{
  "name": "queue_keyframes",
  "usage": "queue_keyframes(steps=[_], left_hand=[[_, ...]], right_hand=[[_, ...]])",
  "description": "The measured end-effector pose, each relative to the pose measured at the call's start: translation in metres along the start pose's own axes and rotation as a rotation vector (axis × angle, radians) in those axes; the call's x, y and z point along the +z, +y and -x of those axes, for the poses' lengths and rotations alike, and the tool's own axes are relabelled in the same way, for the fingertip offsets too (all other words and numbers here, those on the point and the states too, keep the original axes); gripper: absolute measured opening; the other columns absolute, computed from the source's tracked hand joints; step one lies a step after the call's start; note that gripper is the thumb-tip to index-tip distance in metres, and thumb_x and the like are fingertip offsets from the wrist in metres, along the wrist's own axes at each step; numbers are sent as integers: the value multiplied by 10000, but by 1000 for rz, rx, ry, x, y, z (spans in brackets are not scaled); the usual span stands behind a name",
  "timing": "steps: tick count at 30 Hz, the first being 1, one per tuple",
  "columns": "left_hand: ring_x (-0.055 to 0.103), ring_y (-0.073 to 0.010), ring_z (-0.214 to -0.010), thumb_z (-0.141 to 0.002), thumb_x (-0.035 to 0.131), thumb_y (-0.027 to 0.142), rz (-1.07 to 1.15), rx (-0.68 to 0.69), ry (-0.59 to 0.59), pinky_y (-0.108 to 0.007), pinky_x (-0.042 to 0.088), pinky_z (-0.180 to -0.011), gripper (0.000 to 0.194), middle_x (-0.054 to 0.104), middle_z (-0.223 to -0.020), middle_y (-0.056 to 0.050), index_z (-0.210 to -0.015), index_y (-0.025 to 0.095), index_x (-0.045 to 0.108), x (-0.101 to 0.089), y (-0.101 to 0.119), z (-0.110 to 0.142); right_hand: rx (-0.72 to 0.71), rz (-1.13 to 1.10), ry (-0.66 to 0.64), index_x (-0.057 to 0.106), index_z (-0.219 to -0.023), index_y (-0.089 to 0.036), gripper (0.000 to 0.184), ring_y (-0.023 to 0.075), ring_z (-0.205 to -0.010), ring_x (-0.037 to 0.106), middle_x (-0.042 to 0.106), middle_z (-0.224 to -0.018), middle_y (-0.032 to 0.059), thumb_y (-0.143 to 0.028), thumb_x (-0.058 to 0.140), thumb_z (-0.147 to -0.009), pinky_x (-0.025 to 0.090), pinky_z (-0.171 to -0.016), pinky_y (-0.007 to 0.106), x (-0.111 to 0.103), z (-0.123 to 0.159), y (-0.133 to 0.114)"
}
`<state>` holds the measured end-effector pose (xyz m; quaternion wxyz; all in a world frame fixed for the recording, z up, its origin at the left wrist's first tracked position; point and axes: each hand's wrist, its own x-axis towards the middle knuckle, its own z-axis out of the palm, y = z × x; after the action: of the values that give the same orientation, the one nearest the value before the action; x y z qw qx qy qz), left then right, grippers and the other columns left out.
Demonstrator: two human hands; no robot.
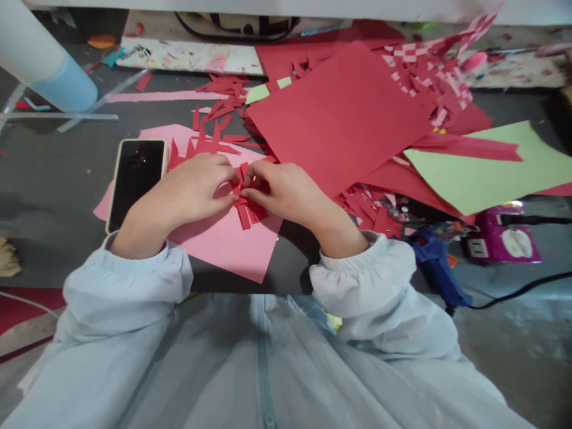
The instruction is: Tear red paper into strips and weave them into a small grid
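Both hands meet over a pink paper sheet (232,253) near the table's front edge. Between them lies a small cluster of red paper strips (245,217), partly covered by the fingers. My left hand (192,186) pinches at the cluster's left side. My right hand (286,190), thumb and forefinger drawn together, grips the strips from the right. Exactly which strip each holds is hard to make out. A phone (136,182) with a dark screen rests on the sheet by my left wrist. More cut red pieces (208,143) are scattered just beyond my left hand.
A large red sheet (339,119) covers scraps behind my right hand. Farther right are a green sheet (496,167), a blue glue gun (440,268) with a cord and a purple box (504,238). A blue-and-white bottle (67,80) stands back left, near clear sticks (89,117).
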<state>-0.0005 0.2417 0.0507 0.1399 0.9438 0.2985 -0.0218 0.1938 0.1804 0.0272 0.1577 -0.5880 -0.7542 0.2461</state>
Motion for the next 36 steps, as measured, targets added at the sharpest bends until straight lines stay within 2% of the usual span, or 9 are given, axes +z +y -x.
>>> queue_keyframes(steps=[4,9,14,18,24,30,36], left_hand=[[644,-295,-1058,-950,547,338,-11,-12,2,-415,519,-886,252,690,-1127,-133,-1004,148,703,2,2,1],[643,-305,-1050,-933,595,344,-26,-14,27,-425,519,-869,231,685,-1117,-135,-993,148,701,3,4,1],[642,-298,-1053,-918,611,329,-23,-20,27,-410,522,-850,195,683,-1111,-120,-987,168,696,5,3,1],[639,-298,-1049,-922,596,322,-19,-19,34,-407,523,-845,201,680,-1106,-122,-1003,164,690,7,2,2],[638,-288,-1057,-932,535,297,3,32,95,-411,530,-885,242,663,-1098,-123,-1047,146,685,10,-2,1],[544,-294,-1285,-931,418,167,14,103,132,-472,443,-1105,399,637,-1370,-101,-1255,174,651,13,-4,-2],[572,-287,-1261,-941,401,164,10,98,141,-472,472,-1077,399,653,-1328,-107,-1251,173,653,13,-3,0]], right_hand=[[-1,-35,-17,658,-993,-168,195,207,-810,625,739,-943,84,-338,580,-940,369,-697,306,-2,0,4],[32,-73,-16,688,-882,-167,255,165,-713,570,709,-826,54,-359,537,-957,356,-668,307,-15,4,12],[80,-215,-64,724,-836,-176,135,164,-767,639,751,-846,39,-270,632,-866,413,-708,302,-30,9,14],[105,-210,-124,761,-879,-173,130,184,-788,656,760,-849,51,-257,687,-813,436,-715,311,-36,11,13],[121,-153,-141,771,-893,-167,127,189,-788,674,772,-866,57,-216,681,-819,452,-724,315,-35,9,12],[108,-176,-132,760,-901,-165,115,188,-801,687,781,-883,52,-209,686,-824,469,-746,319,-32,10,11],[82,-180,-109,750,-919,-173,120,177,-810,688,780,-881,33,-204,672,-833,469,-749,305,-26,8,11]])
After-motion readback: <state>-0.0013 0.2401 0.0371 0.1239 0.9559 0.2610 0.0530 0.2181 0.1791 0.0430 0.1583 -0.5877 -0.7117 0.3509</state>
